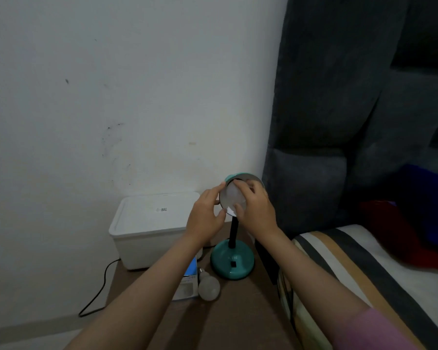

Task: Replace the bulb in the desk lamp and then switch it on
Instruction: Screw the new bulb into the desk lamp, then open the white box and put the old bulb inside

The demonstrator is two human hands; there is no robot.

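A teal desk lamp stands on the brown bedside table, its round base point(232, 261) near the table's right edge and a black neck rising to the shade point(240, 178), which is tipped toward me. My left hand point(205, 218) grips the shade's left rim. My right hand point(257, 210) has its fingers around a white bulb point(233, 198) inside the shade. A second white bulb point(208, 286) lies loose on the table, just left of the lamp base.
A white lidded box point(152, 231) sits at the table's back left against the wall. A blue and white bulb carton point(187, 286) lies beside the loose bulb. A black cable point(99, 291) hangs off the left. A striped bed point(359, 269) and grey headboard point(339, 109) border the right.
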